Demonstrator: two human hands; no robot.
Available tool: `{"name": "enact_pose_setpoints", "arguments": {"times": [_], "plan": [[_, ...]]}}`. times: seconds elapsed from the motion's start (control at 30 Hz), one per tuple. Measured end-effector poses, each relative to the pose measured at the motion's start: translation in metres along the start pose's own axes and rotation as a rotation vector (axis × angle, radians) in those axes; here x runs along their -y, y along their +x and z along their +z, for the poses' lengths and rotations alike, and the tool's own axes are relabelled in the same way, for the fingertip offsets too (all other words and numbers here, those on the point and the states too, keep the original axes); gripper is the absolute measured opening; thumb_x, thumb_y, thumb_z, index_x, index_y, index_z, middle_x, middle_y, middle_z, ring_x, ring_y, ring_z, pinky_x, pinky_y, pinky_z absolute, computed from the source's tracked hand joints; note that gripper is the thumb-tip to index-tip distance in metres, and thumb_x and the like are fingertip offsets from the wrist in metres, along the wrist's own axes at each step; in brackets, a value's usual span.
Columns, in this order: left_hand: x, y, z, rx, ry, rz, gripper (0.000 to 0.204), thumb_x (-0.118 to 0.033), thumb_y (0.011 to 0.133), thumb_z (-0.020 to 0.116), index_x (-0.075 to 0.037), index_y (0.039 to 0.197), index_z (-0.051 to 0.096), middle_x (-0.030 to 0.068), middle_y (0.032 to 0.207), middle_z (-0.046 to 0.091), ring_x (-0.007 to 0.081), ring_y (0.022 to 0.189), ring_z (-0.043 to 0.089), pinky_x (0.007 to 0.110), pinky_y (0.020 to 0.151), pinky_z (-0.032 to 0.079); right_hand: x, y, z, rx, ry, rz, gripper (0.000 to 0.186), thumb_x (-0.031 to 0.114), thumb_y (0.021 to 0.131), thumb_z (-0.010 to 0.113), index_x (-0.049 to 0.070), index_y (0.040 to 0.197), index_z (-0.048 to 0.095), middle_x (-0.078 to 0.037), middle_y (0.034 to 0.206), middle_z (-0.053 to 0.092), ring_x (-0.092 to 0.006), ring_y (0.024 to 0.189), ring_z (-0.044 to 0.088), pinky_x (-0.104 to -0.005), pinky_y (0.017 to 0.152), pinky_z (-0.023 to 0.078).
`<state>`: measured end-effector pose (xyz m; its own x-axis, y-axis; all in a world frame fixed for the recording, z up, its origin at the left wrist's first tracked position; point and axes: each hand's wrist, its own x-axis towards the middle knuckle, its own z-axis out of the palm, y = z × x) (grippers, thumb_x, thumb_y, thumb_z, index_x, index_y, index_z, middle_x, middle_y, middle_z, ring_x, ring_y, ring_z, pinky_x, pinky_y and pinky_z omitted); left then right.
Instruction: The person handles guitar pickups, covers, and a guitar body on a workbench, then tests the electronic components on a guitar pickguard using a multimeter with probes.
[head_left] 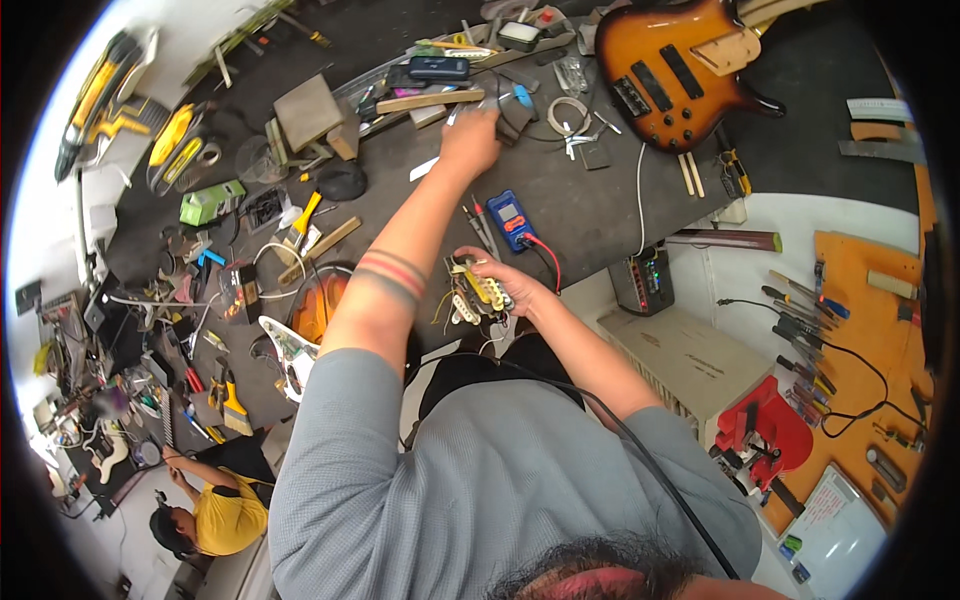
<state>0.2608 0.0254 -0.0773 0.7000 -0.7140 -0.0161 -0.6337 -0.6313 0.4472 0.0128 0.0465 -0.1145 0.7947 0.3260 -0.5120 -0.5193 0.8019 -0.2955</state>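
My right hand is closed around a cluster of guitar pickups, cream-coloured with metal pole pieces and loose thin wires, held in front of my body. Stretched far out over the bench, my left hand has its fingers curled down beside a wooden strip; its fingertips are mostly hidden, and what they hold cannot be made out. Between the two hands a blue multimeter lies on the dark bench, with a red lead and a black lead. Probe-like sticks lie left of it.
A sunburst bass guitar body lies at the far right. Crowding the left are tools, a yellow brush and a white guitar part. A small amplifier and red vise stand right. Another person in yellow works lower left.
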Motion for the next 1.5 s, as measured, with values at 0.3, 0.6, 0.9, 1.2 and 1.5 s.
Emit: {"name": "enact_pose_setpoints", "arguments": {"times": [0.3, 0.6, 0.9, 1.2, 1.5], "plan": [[0.066, -0.072, -0.019, 0.143, 0.281, -0.060, 0.019, -0.021, 0.095, 0.068, -0.012, 0.108, 0.077, 0.0150, 0.103, 0.077, 0.0344, 0.104, 0.071, 0.059, 0.094, 0.049, 0.013, 0.011, -0.020, 0.142, 0.065, 0.095, 0.056, 0.027, 0.099, 0.070, 0.019, 0.149, 0.047, -0.011, 0.114, 0.067, -0.0230, 0.102, 0.073, -0.0422, 0.088, 0.065], [-0.069, 0.064, -0.005, -0.091, -0.087, 0.249, 0.033, -0.006, 0.090, 0.062, -0.013, 0.120, 0.075, 0.0105, 0.125, 0.069, 0.0334, 0.119, 0.065, 0.047, 0.097, 0.057, 0.013, 0.017, -0.032, 0.195, 0.168, 0.181, 0.050, 0.024, 0.099, 0.072, 0.020, 0.144, 0.050, -0.010, 0.110, 0.069, -0.0218, 0.098, 0.074, -0.0405, 0.085, 0.065], [-0.089, 0.172, 0.061, -0.097, 0.405, 0.517, 0.044, -0.015, 0.084, 0.080, -0.015, 0.127, 0.070, 0.0041, 0.122, 0.066, 0.0269, 0.127, 0.056, 0.048, 0.097, 0.049, 0.029, 0.006, -0.025, 0.191, 0.049, 0.169, 0.050, 0.024, 0.101, 0.069, 0.017, 0.146, 0.050, -0.008, 0.107, 0.067, -0.0182, 0.093, 0.074, -0.0384, 0.081, 0.065], [-0.048, 0.124, 0.047, -0.146, 0.108, 0.500, 0.031, -0.007, 0.082, 0.080, -0.009, 0.107, 0.061, 0.0114, 0.110, 0.063, 0.0334, 0.112, 0.062, 0.046, 0.093, 0.051, 0.033, 0.007, -0.036, 0.246, 0.007, 0.244, 0.052, 0.025, 0.099, 0.071, 0.020, 0.147, 0.051, -0.006, 0.113, 0.065, -0.0153, 0.093, 0.073, -0.0366, 0.079, 0.065], [-0.045, 0.120, 0.039, -0.005, -0.114, 0.380, 0.043, -0.008, 0.080, 0.078, -0.004, 0.122, 0.069, 0.0147, 0.113, 0.066, 0.0382, 0.116, 0.061, 0.046, 0.103, 0.051, 0.033, 0.009, -0.037, 0.267, 0.022, 0.289, 0.051, 0.024, 0.099, 0.071, 0.020, 0.145, 0.050, -0.004, 0.110, 0.062, -0.0146, 0.092, 0.071, -0.0359, 0.077, 0.064]]}}
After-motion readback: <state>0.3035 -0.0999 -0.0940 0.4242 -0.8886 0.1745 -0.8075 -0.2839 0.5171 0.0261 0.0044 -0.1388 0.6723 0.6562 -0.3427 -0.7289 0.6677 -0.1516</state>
